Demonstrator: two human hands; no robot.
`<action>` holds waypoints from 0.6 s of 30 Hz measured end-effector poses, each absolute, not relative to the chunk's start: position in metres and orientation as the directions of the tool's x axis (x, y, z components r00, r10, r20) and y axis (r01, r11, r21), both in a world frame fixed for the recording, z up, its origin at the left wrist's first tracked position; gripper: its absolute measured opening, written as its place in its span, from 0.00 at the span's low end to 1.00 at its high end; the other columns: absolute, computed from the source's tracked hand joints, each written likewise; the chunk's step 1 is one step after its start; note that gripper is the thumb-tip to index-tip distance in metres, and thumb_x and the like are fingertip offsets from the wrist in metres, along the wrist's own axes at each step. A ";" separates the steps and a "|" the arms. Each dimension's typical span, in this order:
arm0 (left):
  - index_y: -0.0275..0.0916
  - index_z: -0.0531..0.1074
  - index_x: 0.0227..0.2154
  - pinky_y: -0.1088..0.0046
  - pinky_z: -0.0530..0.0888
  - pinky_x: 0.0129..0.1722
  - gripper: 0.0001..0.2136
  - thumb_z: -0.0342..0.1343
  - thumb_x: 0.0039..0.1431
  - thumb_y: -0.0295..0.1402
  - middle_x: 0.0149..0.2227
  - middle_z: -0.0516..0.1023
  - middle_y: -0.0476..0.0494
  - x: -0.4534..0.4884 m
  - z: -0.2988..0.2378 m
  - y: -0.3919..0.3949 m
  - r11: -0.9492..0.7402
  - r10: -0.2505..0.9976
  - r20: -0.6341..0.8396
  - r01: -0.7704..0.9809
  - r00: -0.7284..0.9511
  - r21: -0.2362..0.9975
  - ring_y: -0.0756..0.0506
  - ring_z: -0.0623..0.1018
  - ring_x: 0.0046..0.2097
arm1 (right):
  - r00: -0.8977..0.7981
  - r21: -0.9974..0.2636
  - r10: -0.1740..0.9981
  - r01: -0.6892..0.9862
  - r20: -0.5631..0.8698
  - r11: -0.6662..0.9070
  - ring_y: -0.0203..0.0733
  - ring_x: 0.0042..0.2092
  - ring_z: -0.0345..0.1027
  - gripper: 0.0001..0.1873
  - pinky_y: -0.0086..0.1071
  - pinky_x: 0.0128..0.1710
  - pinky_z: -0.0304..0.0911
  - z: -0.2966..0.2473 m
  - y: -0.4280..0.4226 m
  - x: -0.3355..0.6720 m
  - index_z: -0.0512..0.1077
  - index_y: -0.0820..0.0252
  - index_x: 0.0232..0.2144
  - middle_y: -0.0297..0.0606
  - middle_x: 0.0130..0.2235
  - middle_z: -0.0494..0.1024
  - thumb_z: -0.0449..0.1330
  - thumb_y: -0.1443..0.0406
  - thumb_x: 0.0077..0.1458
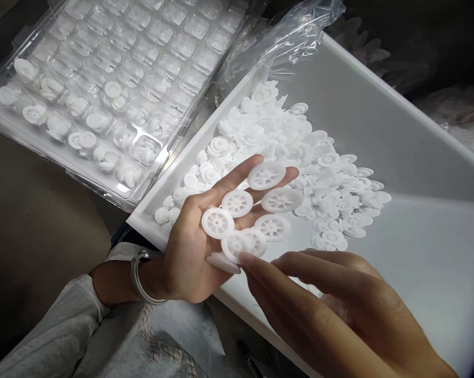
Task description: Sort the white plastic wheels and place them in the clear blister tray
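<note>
Several white plastic gear wheels (218, 223), spoked and flat, lie across the palm and fingers of my left hand (189, 252). That hand is turned palm up with its fingers spread beneath the gears, over the near part of a white bin (429, 262). My right hand (331, 304) comes in from the lower right. Its fingertips are drawn together at the edge of one gear wheel (235, 245) near the heel of the left palm. Part of its grip is hidden by its own fingers. A heap of similar white gears (276, 131) fills the bin's left side.
Left of the bin lies a clear plastic tray (158, 34) with rows of pockets; its nearer pockets hold small white parts (83, 140). Crumpled clear plastic film (284, 39) hangs over the bin's far corner. More pale parts (461, 113) show beyond the bin's far wall.
</note>
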State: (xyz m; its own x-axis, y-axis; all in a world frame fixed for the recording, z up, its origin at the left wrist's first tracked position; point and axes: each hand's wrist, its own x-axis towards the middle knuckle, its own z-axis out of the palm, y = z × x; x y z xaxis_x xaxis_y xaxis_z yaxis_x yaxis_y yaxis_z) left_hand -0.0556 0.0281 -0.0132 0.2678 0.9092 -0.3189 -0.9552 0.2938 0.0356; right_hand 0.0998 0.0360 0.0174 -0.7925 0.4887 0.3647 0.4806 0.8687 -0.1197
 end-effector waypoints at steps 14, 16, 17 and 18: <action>0.47 0.74 0.52 0.63 0.68 0.61 0.18 0.44 0.66 0.37 0.53 0.78 0.51 -0.055 -0.013 0.025 0.269 0.917 -0.318 -0.962 0.242 0.043 0.42 0.71 0.62 | -0.645 -0.314 0.632 0.550 0.429 0.774 0.37 0.31 0.66 0.10 0.35 0.28 0.60 0.016 0.027 0.087 0.76 0.61 0.41 0.39 0.34 0.70 0.57 0.73 0.59; 0.47 0.74 0.52 0.62 0.67 0.62 0.18 0.43 0.66 0.37 0.52 0.79 0.52 -0.055 -0.013 0.026 0.270 0.918 -0.315 -0.962 0.243 0.044 0.42 0.71 0.62 | -0.582 -0.346 0.680 0.589 0.445 0.730 0.39 0.31 0.65 0.09 0.37 0.29 0.59 0.015 0.023 0.083 0.76 0.60 0.40 0.39 0.32 0.70 0.56 0.71 0.61; 0.48 0.74 0.52 0.61 0.66 0.62 0.18 0.42 0.66 0.37 0.52 0.79 0.53 -0.055 -0.013 0.026 0.272 0.922 -0.300 -0.961 0.246 0.048 0.42 0.70 0.62 | -0.583 -0.337 0.679 0.593 0.446 0.731 0.40 0.32 0.65 0.09 0.37 0.29 0.59 0.015 0.022 0.082 0.76 0.60 0.40 0.39 0.32 0.70 0.55 0.71 0.61; 0.49 0.74 0.51 0.61 0.66 0.63 0.18 0.42 0.66 0.36 0.52 0.79 0.54 -0.055 -0.013 0.026 0.274 0.924 -0.291 -0.960 0.248 0.053 0.43 0.70 0.62 | -0.608 -0.309 0.649 0.576 0.457 0.757 0.40 0.32 0.65 0.09 0.38 0.29 0.59 0.014 0.023 0.083 0.76 0.60 0.39 0.39 0.32 0.70 0.56 0.71 0.61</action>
State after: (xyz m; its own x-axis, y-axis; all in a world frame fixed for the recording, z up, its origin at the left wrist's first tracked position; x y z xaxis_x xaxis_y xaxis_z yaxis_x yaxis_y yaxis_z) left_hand -0.0553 0.0256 -0.0128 0.2476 0.9241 -0.2910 -0.9602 0.2740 0.0533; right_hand 0.0832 0.0225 0.0145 -0.6082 0.6494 0.4565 0.5761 0.7567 -0.3089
